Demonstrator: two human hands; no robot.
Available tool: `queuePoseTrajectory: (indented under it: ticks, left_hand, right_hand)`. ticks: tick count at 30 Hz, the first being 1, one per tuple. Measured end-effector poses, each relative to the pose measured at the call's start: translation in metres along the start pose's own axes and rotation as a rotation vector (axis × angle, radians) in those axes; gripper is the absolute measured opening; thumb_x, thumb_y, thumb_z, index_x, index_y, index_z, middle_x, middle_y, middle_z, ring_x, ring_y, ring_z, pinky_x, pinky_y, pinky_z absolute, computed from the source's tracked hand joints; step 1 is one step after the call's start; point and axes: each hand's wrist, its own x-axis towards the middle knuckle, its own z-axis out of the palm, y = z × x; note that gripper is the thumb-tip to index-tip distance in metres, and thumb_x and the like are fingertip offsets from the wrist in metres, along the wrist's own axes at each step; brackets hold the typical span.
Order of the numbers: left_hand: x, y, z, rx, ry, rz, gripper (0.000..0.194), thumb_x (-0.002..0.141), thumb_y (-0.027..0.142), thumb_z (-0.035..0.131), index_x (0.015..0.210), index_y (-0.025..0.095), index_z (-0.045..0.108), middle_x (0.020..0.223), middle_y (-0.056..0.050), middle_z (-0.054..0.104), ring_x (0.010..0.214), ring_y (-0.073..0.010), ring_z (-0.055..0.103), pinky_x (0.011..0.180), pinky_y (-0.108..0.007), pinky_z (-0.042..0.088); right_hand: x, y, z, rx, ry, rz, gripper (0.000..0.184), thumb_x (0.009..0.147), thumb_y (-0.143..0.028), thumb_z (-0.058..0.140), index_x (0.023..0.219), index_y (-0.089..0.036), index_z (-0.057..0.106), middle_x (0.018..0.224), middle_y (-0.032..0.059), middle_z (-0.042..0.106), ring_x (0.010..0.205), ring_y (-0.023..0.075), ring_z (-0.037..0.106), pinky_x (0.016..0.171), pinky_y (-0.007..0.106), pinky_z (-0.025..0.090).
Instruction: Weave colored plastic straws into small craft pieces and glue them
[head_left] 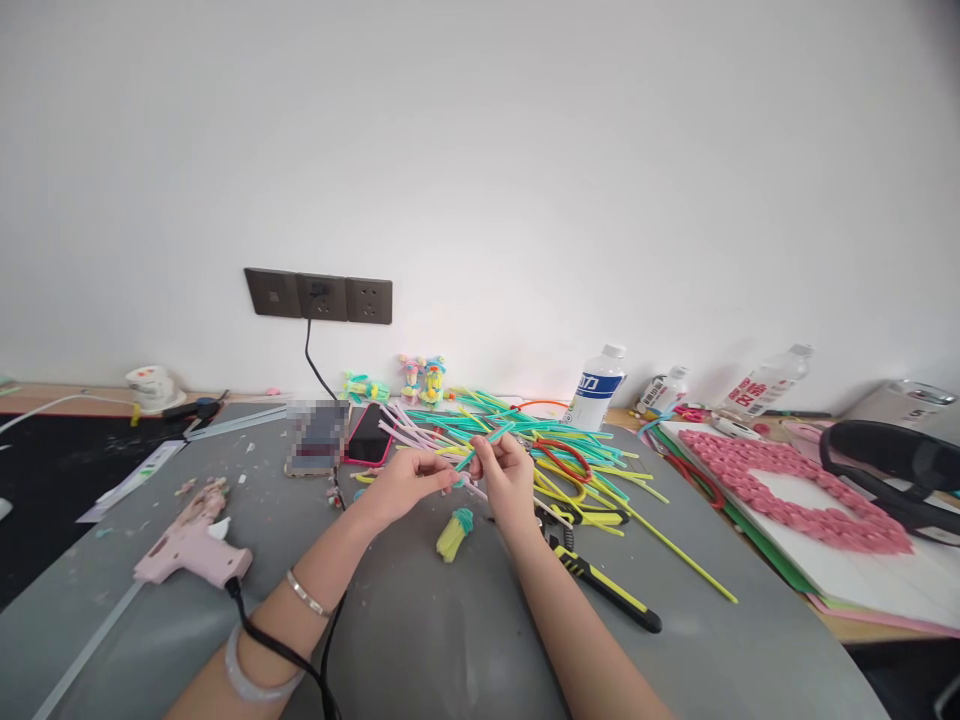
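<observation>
Fingertips of my left hand (416, 482) and my right hand (504, 485) pinch a teal pipe cleaner (466, 462) between them, held above the grey mat. Its upper end sticks out past my right thumb. Just below my hands lies a small yellow piece with a teal top (454, 536), apparently made of pipe cleaners. Behind and to the right spreads a loose pile of pipe cleaners (600, 455) in teal, yellow, lilac and red. Black-and-yellow pliers (611, 590) lie beside my right forearm, partly hidden by it.
On the left lies a pink glue gun (195, 545), its black cord running under my left forearm. Two phones (369, 437) lie behind my left hand. Small pipe-cleaner figures (433, 380) stand by the wall. A bottle (595, 390) and a pink braided frame (795, 490) are right.
</observation>
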Motion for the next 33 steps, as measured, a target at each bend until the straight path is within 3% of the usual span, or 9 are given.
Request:
queuePoseTrajectory:
  ticks: [6, 10, 20, 24, 27, 33]
  left_hand:
    - [0.003, -0.002, 0.002, -0.144, 0.174, -0.008, 0.035, 0.07, 0.049, 0.072, 0.071, 0.014, 0.07, 0.064, -0.002, 0.062, 0.059, -0.0124, 0.049, 0.054, -0.023, 0.034]
    - [0.004, -0.002, 0.001, -0.243, 0.281, -0.008, 0.037, 0.066, 0.049, 0.075, 0.071, 0.013, 0.07, 0.059, 0.0, 0.058, 0.051, -0.0084, 0.041, 0.049, -0.022, 0.03]
    - [0.005, 0.0, 0.001, -0.358, 0.493, 0.035, 0.037, 0.059, 0.049, 0.079, 0.069, 0.014, 0.069, 0.061, 0.001, 0.056, 0.051, -0.0079, 0.042, 0.047, -0.021, 0.034]
    - [0.007, -0.006, -0.003, -0.357, 0.506, 0.081, 0.033, 0.065, 0.047, 0.076, 0.07, 0.015, 0.066, 0.056, 0.005, 0.048, 0.05, -0.0072, 0.036, 0.048, -0.02, 0.031]
    - [0.007, -0.007, -0.006, -0.264, 0.495, 0.094, 0.031, 0.07, 0.045, 0.072, 0.071, 0.015, 0.065, 0.058, 0.004, 0.049, 0.051, -0.0074, 0.037, 0.05, -0.021, 0.031]
    - [0.006, -0.009, -0.006, -0.13, 0.263, 0.053, 0.032, 0.074, 0.047, 0.068, 0.075, 0.015, 0.066, 0.067, 0.0, 0.057, 0.057, -0.0109, 0.047, 0.054, -0.023, 0.035]
  right_hand:
    - [0.0, 0.001, 0.0, 0.087, -0.003, -0.005, 0.035, 0.08, -0.048, 0.067, 0.066, -0.02, 0.052, 0.049, -0.0037, 0.056, 0.043, 0.0111, 0.051, 0.046, 0.024, 0.042]
    - [0.0, -0.001, 0.001, 0.088, -0.02, -0.014, 0.035, 0.081, -0.047, 0.067, 0.065, -0.02, 0.052, 0.052, -0.0017, 0.06, 0.043, 0.0116, 0.053, 0.045, 0.025, 0.042]
    - [-0.006, -0.001, 0.007, 0.017, -0.115, 0.044, 0.038, 0.081, -0.048, 0.066, 0.061, -0.021, 0.049, 0.049, -0.004, 0.054, 0.044, 0.0105, 0.048, 0.047, 0.024, 0.042]
    - [-0.004, -0.001, 0.007, 0.013, -0.197, 0.06, 0.034, 0.08, -0.045, 0.067, 0.063, -0.02, 0.053, 0.05, -0.0029, 0.056, 0.045, 0.0107, 0.049, 0.049, 0.024, 0.042]
    - [-0.001, 0.001, 0.005, 0.032, -0.187, 0.094, 0.032, 0.078, -0.047, 0.069, 0.066, -0.019, 0.057, 0.052, -0.0024, 0.058, 0.045, 0.0103, 0.048, 0.048, 0.024, 0.042]
    - [0.006, 0.002, -0.004, 0.151, -0.028, 0.17, 0.033, 0.073, -0.048, 0.072, 0.07, -0.019, 0.059, 0.053, -0.0018, 0.061, 0.042, 0.0099, 0.049, 0.044, 0.023, 0.039]
